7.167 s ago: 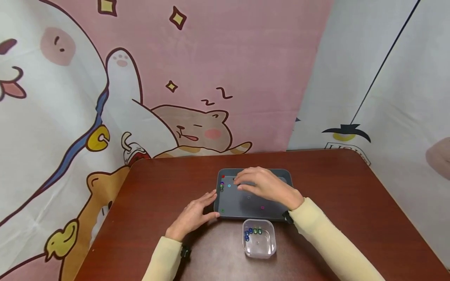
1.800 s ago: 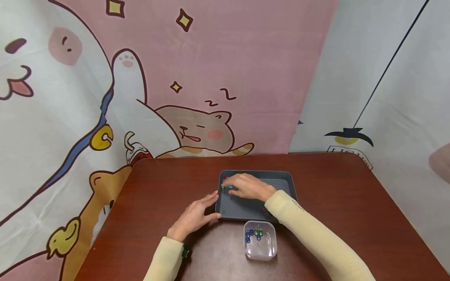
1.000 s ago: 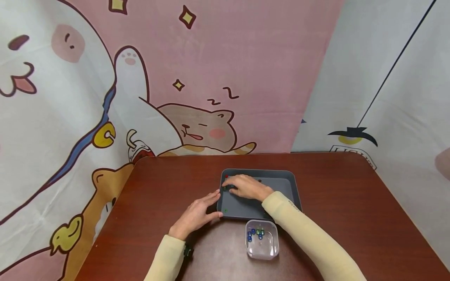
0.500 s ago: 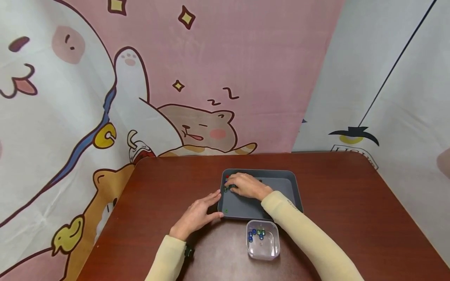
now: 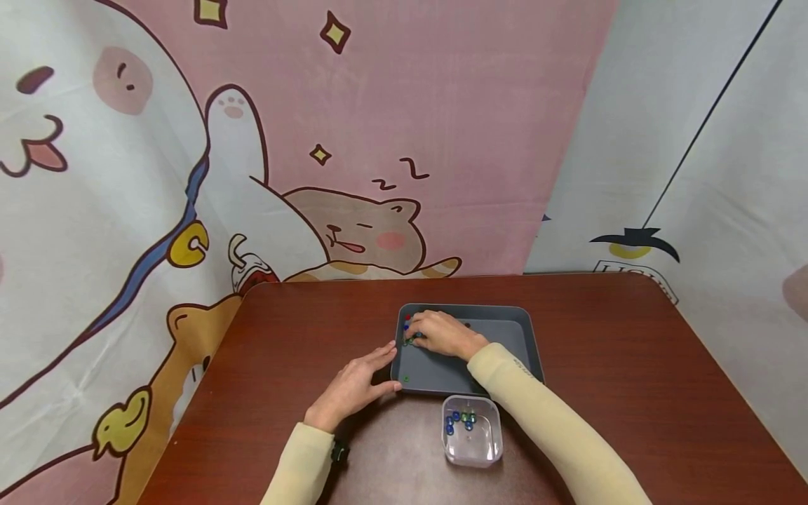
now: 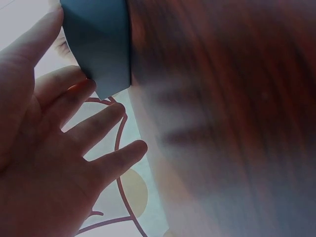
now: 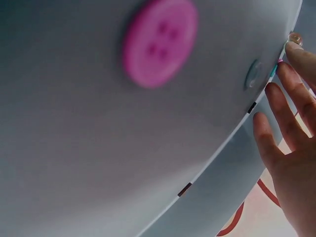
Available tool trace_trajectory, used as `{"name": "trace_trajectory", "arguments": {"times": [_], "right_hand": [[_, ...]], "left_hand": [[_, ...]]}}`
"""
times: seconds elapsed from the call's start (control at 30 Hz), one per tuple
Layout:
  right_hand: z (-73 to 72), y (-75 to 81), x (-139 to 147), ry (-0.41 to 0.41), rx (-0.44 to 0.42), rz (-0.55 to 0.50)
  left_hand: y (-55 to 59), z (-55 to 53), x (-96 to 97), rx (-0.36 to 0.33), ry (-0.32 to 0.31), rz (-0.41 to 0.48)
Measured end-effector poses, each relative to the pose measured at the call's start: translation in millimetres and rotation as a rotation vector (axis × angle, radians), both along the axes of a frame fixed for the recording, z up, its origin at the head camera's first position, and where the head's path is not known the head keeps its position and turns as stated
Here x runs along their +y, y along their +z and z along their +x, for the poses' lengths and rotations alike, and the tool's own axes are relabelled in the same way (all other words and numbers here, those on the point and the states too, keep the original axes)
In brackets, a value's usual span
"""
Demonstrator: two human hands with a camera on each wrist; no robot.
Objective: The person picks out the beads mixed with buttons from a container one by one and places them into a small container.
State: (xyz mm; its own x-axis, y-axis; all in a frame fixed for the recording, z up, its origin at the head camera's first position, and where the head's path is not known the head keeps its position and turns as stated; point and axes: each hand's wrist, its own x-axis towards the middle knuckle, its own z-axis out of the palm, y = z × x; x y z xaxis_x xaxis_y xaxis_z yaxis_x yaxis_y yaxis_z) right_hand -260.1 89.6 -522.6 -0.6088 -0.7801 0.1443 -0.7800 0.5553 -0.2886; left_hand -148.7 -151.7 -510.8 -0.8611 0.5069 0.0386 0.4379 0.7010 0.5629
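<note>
In the head view a grey tray (image 5: 505, 351) lies on the table with small coloured buttons in it. My right hand (image 5: 445, 333) reaches over its left part, fingers bent down at several greenish glass marbles (image 5: 407, 343) beside the left wall. The right wrist view has a clear marble (image 7: 295, 37) right at the thumb tip; I cannot tell whether it is pinched. Nearer the lens are a pink four-hole button (image 7: 160, 42) and a grey-blue button (image 7: 253, 74). My left hand (image 5: 350, 386) touches the tray's left edge with fingers spread.
A clear plastic box (image 5: 473, 452) with blue and green marbles stands in front of the tray. Red (image 5: 408, 318), blue (image 5: 406, 327) and green (image 5: 406, 379) buttons lie along the tray's left side. Brown table (image 5: 631, 393) surrounds everything; a printed cloth hangs behind.
A blue marble has joined those in the clear box since the oldest frame. My right hand has come to the tray's left wall and shifted slightly there. My left hand keeps its place.
</note>
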Motion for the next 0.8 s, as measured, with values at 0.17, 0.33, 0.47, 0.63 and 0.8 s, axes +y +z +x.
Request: {"name": "trace_trajectory", "arguments": {"times": [0.17,0.33,0.47,0.63,0.8], "right_hand": [[2.8,8.1,4.3,-0.016,-0.022,-0.023],[4.5,20.9,10.4,-0.043,-0.044,-0.053],[6.9,31.4,18.3,-0.061,-0.047,-0.093],[11.0,43.1,29.0,-0.076,-0.015,-0.115],[17.6,56.6,39.7,-0.1,0.004,-0.117]], "left_hand": [[0.1,0.4,0.6,0.003,-0.003,-0.001],[0.5,0.4,-0.1,0.007,-0.002,0.001],[1.3,0.3,-0.2,0.018,-0.01,0.006],[1.3,0.4,0.4,0.002,-0.001,0.0],[0.5,0.5,0.7,-0.005,0.005,-0.002]]}}
